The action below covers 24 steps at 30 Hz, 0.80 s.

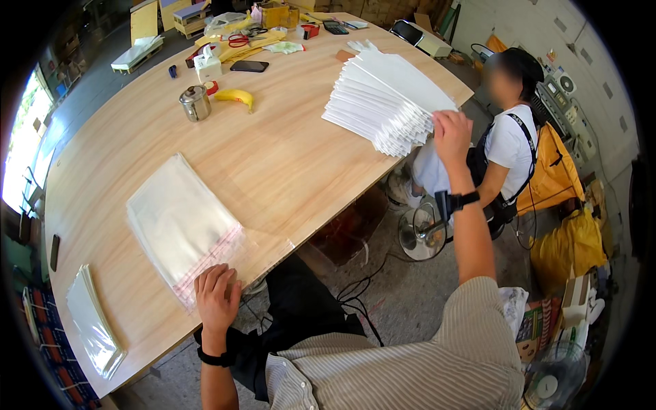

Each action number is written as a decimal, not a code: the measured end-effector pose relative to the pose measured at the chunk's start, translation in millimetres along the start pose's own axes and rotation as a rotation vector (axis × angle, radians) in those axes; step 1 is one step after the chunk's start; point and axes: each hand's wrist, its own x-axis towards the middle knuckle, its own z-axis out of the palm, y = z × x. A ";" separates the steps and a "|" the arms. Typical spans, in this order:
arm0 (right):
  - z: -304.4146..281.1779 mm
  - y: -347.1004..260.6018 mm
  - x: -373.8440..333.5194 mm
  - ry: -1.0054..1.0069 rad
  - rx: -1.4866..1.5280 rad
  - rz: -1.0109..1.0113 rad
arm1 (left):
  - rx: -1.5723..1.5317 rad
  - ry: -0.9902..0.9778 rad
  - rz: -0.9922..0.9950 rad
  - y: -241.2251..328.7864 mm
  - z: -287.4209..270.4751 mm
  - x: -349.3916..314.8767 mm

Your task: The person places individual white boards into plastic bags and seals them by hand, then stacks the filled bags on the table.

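A stack of clear plastic bags (181,215) with pinkish strips along the near end lies on the table in front of me. My left hand (217,295) rests on that near end, fingers slightly bent and thumb apart. Over to the right, a fanned pile of white folded sheets (379,102) sits close to the table's edge. My right hand (452,137) reaches out to the pile, its fingers closed at the near right corner of the top white sheet. Part of that grip is hidden behind the fingers.
A second bag stack (96,324) lies at the left edge. Farther back are a metal cup (195,104), a banana (234,98), a phone (249,66), a tissue pack (207,65) and red-handled scissors (239,41). A seated person (512,137) is just beyond the pile at right.
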 end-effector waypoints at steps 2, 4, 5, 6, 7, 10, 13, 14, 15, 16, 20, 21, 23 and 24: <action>-2.4 -21.0 -14.0 0.037 0.112 0.048 | -0.008 0.007 0.000 0.5 1.9 0.9; 1.4 -27.3 -26.5 0.099 0.160 0.020 | -0.010 0.007 0.011 0.4 1.5 2.3; 3.7 -33.0 -32.5 0.140 0.267 0.157 | -0.014 0.005 0.006 0.5 2.0 2.2; 5.5 -48.0 -37.8 0.184 0.378 0.299 | -0.011 0.001 0.002 -0.3 0.7 0.8; 8.0 -54.4 -43.0 0.230 0.486 0.441 | -0.011 -0.001 0.002 -1.1 -0.6 0.9; 24.6 -37.7 -49.4 0.200 1.295 1.379 | -0.027 0.008 0.006 -2.1 1.8 -0.1; 23.6 -34.2 -18.2 0.112 1.641 1.697 | -0.008 0.004 0.011 -1.9 -1.7 0.0; 30.8 -18.0 -18.6 0.050 1.644 1.592 | -0.013 0.003 0.017 -1.8 -0.9 1.0; 39.1 -4.5 -20.8 -0.015 1.644 1.487 | -0.018 0.001 0.021 -2.0 0.3 1.5; 45.2 0.5 -19.6 -0.018 1.578 1.472 | -0.022 0.005 0.020 -1.7 1.6 2.1; 37.7 -11.7 -26.1 0.020 1.560 1.545 | -0.020 0.014 0.018 -1.9 -0.5 1.7; 25.3 -21.8 -21.9 0.026 1.588 1.574 | -0.023 0.015 0.017 -2.7 0.0 1.0; 6.1 -39.2 -13.6 0.034 1.640 1.644 | -0.017 0.012 0.012 -3.0 -0.5 0.0; 13.0 -16.2 -28.6 -0.020 1.632 1.558 | -0.030 0.006 0.025 -0.8 2.6 3.4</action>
